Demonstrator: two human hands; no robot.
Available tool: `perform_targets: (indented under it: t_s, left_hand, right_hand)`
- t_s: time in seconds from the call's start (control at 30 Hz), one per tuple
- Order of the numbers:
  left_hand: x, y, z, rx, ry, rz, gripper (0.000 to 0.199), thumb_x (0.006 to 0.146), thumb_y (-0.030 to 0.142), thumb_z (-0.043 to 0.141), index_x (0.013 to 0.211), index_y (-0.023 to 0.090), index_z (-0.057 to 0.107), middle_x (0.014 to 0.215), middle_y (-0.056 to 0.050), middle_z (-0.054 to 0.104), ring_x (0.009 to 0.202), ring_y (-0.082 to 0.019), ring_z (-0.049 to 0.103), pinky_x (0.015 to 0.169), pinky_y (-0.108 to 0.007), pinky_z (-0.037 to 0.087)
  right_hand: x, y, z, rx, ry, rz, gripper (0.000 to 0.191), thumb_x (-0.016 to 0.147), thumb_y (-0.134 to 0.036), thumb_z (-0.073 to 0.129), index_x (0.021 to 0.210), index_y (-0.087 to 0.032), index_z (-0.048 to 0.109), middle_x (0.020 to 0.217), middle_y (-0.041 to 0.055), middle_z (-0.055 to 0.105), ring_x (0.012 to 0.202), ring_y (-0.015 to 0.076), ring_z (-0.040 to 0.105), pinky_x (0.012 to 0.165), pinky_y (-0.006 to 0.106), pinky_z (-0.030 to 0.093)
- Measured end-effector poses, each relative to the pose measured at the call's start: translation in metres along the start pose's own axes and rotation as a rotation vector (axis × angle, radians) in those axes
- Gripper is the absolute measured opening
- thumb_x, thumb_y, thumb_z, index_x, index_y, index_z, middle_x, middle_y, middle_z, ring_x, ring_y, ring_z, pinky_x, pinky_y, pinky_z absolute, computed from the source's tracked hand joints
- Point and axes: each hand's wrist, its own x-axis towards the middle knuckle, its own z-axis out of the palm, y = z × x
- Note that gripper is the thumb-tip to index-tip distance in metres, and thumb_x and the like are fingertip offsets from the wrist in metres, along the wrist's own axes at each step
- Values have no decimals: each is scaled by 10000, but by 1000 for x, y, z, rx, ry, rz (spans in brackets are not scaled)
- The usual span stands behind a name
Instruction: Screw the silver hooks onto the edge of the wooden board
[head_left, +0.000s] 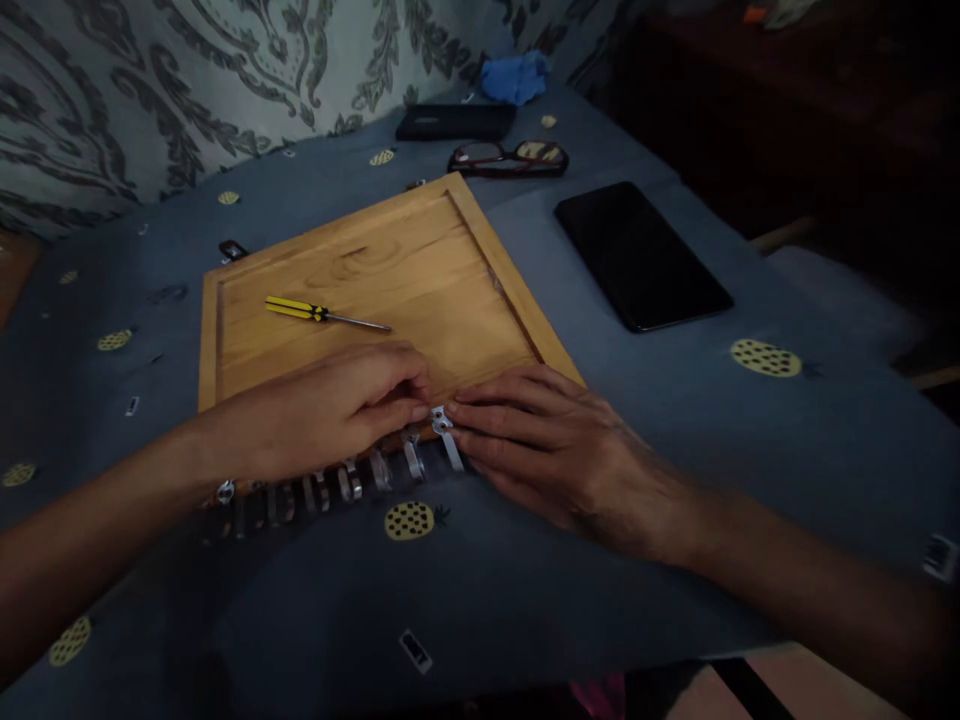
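A wooden board [352,260] with a raised frame lies flat on the table. Along its near edge runs a row of silver metal hooks [414,456], curved ends hanging outward. At the right end of this row sits a metal hook [441,420] with screw holes. My left hand [352,400] is closed in a pinch just left of that hook; anything between its fingertips is too small to make out. From the right, my right hand [555,440] holds the same hook with its long fingers close together; its thumb is hidden. A yellow-and-black screwdriver [322,314] lies on the board.
A black tablet or large phone [641,255] rests right of the board. Behind it are eyeglasses [510,158], a dark flat case [455,122] and a blue cloth [514,78]. The table has a blue pineapple-print cover [300,610]; a patterned curtain [240,70] hangs behind.
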Motion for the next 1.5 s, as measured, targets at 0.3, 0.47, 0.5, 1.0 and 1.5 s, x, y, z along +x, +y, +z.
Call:
perform_targets:
  t_s: [0.3,0.47,0.5,1.0,1.5]
  left_hand:
    - [8,2,0,61,-77,-42,194,940,306,444,858,175,562,831,-2,573,774,-147,524,697,-277,369]
    - [10,3,-1,100,-77,-51,199,946,312,451,851,174,558,848,-8,588,802,-157,532,721,-291,364]
    - [10,4,-1,113,-79,-47,194,944,305,457,846,172,560,851,-10,592,809,-159,534,728,-293,364]
    - [17,0,-3,253,-81,-12,213,924,339,483,865,183,615,829,-18,629,767,-156,552,675,-277,374]
    - [22,9,-13,211,-216,-128,167,894,303,507,835,181,605,782,2,627,655,-119,540,601,-245,368]
  right_hand:
    - [0,2,-2,27,-15,-11,208,991,-171,502,1082,-146,687,1122,59,755,1101,205,667,901,401,555]
    - [-1,2,2,22,16,-18,223,997,-168,481,1066,-141,692,1107,71,758,1087,208,675,889,402,558]
    - [-2,2,2,18,21,-19,220,997,-169,484,1065,-144,692,1106,68,759,1084,206,675,886,400,558]
    - [-4,4,7,-1,44,-33,172,962,-174,557,1067,-153,692,1120,41,756,1059,203,678,880,400,557]
    - [-4,4,8,-13,47,-35,176,946,-178,584,1082,-152,692,1127,39,754,1070,212,678,889,397,547]
